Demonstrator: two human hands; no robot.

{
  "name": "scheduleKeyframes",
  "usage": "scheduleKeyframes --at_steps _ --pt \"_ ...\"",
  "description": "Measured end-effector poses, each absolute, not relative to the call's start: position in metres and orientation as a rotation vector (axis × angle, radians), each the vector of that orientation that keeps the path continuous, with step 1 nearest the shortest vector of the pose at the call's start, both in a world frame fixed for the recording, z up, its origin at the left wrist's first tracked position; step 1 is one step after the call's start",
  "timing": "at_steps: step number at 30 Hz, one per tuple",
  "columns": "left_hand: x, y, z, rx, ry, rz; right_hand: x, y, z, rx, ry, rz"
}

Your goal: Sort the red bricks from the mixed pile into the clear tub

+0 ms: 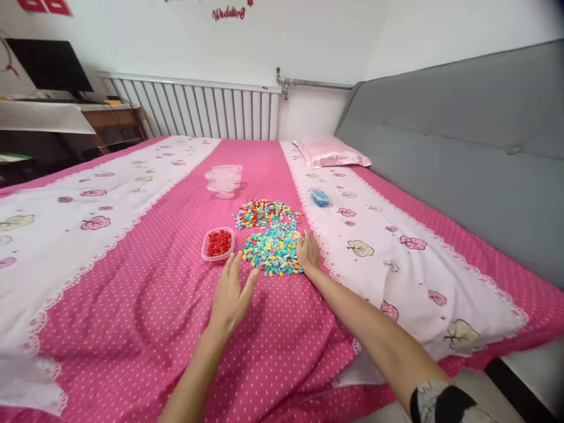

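A heap of small coloured pieces (pixel 272 236) lies on the pink dotted bedspread (pixel 145 317), mostly blue, yellow and red. My left hand (pixel 230 294) rests flat on the spread at the heap's near left edge, fingers stretched out. My right hand (pixel 308 252) lies at the heap's right edge, fingers curved against the pieces, nothing visibly held. A clear tub of red pieces (pixel 218 244) sits just left of the heap, beyond my left hand.
A stack of empty clear tubs (pixel 224 180) stands farther back on the bed. A small tub of blue pieces (pixel 320 197) sits to the right. A pink pillow (pixel 330 153) lies by the grey padded headboard (pixel 462 153). A radiator (pixel 194 108) lines the wall.
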State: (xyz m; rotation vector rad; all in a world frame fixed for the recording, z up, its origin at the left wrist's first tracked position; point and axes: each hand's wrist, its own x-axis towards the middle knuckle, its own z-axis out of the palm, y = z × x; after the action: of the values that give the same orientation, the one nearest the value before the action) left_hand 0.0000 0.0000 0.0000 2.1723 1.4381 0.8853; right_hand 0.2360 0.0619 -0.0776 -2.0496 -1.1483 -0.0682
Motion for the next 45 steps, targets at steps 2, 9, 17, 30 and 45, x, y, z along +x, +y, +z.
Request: scheduleKeyframes --at_steps 2,9,17,30,45 --pt "0.005 0.006 -0.018 2.278 1.381 0.766 0.233 0.072 -0.077 -1.998 -1.109 0.025" --pt "0.041 0.033 -0.052 2.576 1.522 0.644 0.224 0.112 -0.077 -1.821 -1.032 0.175" --pt "0.048 0.057 -0.031 2.6 1.439 0.569 0.258 0.147 -0.061 -1.677 -0.956 0.296" --pt "0.13 0.171 0.022 2.451 1.497 0.526 0.349 0.201 -0.075 -1.718 -1.115 0.597" --pt "0.135 0.168 -0.03 2.552 1.197 0.469 0.349 0.197 -0.05 -1.728 -1.421 1.121"
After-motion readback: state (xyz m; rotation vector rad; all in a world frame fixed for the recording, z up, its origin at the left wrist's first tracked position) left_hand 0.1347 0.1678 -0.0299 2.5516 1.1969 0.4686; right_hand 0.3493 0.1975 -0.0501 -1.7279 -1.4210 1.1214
